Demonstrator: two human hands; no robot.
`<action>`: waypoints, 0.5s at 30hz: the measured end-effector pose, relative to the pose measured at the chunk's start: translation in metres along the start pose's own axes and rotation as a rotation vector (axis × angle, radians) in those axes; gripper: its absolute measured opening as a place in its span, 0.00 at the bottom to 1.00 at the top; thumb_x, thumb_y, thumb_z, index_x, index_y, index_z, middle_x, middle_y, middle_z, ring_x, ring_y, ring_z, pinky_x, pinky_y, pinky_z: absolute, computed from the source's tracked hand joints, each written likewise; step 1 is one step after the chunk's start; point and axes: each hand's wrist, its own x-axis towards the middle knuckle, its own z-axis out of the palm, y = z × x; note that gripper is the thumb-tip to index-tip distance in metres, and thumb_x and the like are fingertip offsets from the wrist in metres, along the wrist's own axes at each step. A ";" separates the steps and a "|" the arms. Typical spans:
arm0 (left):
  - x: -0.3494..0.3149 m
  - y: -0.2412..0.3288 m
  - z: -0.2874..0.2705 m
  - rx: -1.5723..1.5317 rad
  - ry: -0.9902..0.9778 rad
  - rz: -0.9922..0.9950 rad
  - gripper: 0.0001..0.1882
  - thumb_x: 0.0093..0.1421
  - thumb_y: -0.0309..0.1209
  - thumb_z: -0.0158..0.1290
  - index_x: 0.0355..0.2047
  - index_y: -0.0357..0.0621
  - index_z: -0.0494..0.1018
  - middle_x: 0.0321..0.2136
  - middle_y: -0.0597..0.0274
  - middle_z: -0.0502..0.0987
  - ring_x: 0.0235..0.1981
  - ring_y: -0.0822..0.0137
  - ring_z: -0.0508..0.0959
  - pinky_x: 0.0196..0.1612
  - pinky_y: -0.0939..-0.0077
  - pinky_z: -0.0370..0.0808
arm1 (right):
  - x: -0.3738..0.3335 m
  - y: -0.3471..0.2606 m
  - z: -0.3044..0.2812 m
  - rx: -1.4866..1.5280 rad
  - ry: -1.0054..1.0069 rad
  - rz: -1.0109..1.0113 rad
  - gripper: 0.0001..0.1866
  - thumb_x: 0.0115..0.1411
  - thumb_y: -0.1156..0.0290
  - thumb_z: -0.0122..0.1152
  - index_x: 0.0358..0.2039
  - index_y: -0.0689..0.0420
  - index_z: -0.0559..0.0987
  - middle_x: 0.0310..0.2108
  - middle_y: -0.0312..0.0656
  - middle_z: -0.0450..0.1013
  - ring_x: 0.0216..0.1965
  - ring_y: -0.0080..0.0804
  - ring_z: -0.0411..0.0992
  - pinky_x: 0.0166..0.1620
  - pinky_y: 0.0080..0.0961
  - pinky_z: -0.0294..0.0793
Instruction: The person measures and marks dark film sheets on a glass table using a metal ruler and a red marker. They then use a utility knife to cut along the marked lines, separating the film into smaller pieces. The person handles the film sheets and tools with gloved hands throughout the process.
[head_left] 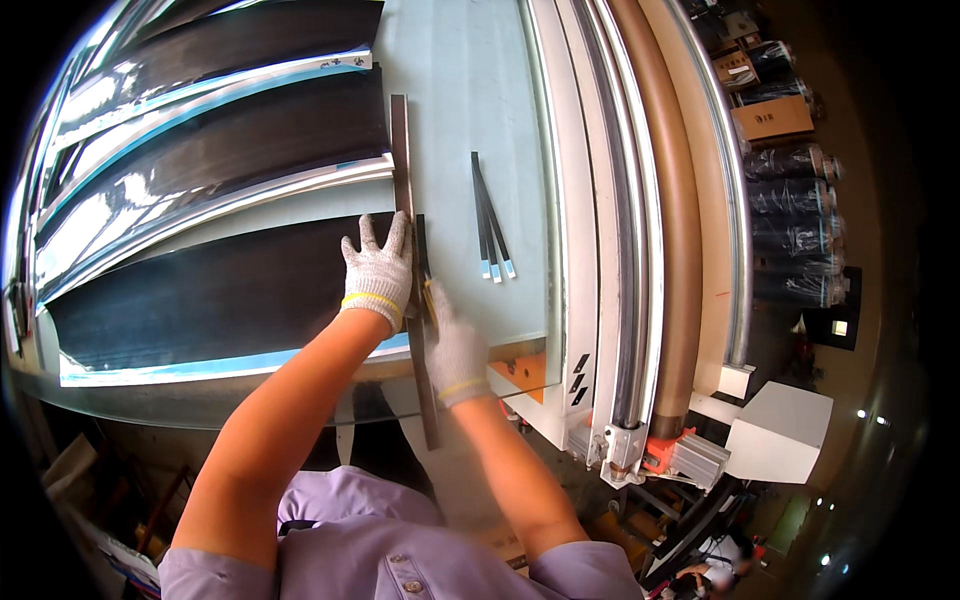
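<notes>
My left hand [378, 272], in a light knitted glove with a yellow cuff, lies with fingers spread on the end of a glossy black sheet [210, 285] and against a long straightedge [402, 150]. The straightedge runs away from me and overhangs the table's near edge. My right hand [457, 350], gloved too and smeared by motion, is closed around a slim yellow utility knife [431, 298] at the straightedge's right side. A narrow black strip [421, 240] lies along that side there. The blade cannot be made out.
Three cut black strips [490, 225] with blue-white ends lie on the glass tabletop [450, 60]. More black sheets [240, 130] with white and blue edges are stacked farther left. Rails and a long brown roller [670, 250] run along the right. Wrapped rolls [790, 200] stand beyond.
</notes>
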 end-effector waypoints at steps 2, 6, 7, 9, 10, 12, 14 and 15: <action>0.001 0.001 0.000 0.005 -0.014 0.006 0.71 0.44 0.53 0.77 0.79 0.44 0.46 0.80 0.58 0.43 0.77 0.32 0.50 0.71 0.30 0.62 | -0.023 0.003 0.002 -0.032 0.140 -0.073 0.39 0.63 0.76 0.62 0.75 0.46 0.63 0.52 0.65 0.77 0.48 0.64 0.79 0.54 0.52 0.78; 0.001 -0.002 0.007 -0.053 0.022 0.005 0.60 0.51 0.40 0.73 0.79 0.42 0.50 0.80 0.58 0.45 0.77 0.30 0.50 0.70 0.27 0.61 | -0.058 -0.002 -0.013 0.125 -0.131 0.191 0.37 0.63 0.76 0.63 0.73 0.51 0.67 0.56 0.64 0.75 0.51 0.64 0.77 0.56 0.51 0.78; -0.001 -0.002 0.002 -0.077 0.003 0.011 0.61 0.51 0.40 0.74 0.79 0.42 0.50 0.80 0.58 0.45 0.77 0.30 0.50 0.70 0.27 0.61 | -0.063 0.007 -0.010 0.154 -0.085 0.234 0.37 0.64 0.74 0.63 0.74 0.48 0.66 0.56 0.62 0.76 0.49 0.61 0.79 0.52 0.50 0.80; -0.001 -0.002 -0.004 -0.093 -0.008 0.015 0.63 0.50 0.42 0.75 0.79 0.42 0.50 0.80 0.58 0.44 0.77 0.30 0.50 0.70 0.27 0.60 | -0.065 0.035 -0.003 0.212 0.010 0.309 0.36 0.66 0.72 0.62 0.75 0.43 0.65 0.56 0.57 0.78 0.43 0.57 0.82 0.45 0.47 0.84; 0.000 -0.003 -0.005 -0.085 -0.004 0.013 0.64 0.49 0.44 0.75 0.79 0.42 0.49 0.80 0.58 0.44 0.77 0.30 0.50 0.70 0.27 0.60 | -0.058 0.051 0.000 0.277 0.151 0.222 0.35 0.67 0.73 0.62 0.74 0.44 0.67 0.57 0.57 0.77 0.47 0.56 0.82 0.48 0.46 0.83; -0.001 -0.002 -0.002 -0.069 -0.007 0.014 0.66 0.47 0.46 0.77 0.79 0.42 0.49 0.80 0.57 0.44 0.77 0.30 0.49 0.71 0.27 0.60 | -0.032 0.079 -0.002 0.402 0.428 0.057 0.33 0.67 0.74 0.62 0.72 0.46 0.70 0.58 0.56 0.77 0.54 0.54 0.80 0.54 0.43 0.80; -0.002 -0.004 -0.005 -0.094 -0.034 0.014 0.67 0.46 0.48 0.77 0.79 0.42 0.49 0.80 0.57 0.43 0.77 0.30 0.49 0.71 0.27 0.59 | -0.009 0.096 -0.012 0.441 0.436 0.132 0.30 0.67 0.72 0.63 0.70 0.48 0.72 0.60 0.57 0.76 0.60 0.52 0.77 0.60 0.42 0.76; -0.002 -0.003 -0.008 -0.109 -0.044 0.021 0.67 0.46 0.48 0.77 0.79 0.42 0.49 0.80 0.57 0.43 0.77 0.30 0.49 0.71 0.26 0.59 | -0.001 0.106 -0.019 0.454 0.445 0.171 0.29 0.67 0.72 0.63 0.69 0.49 0.73 0.60 0.57 0.75 0.63 0.51 0.75 0.63 0.41 0.73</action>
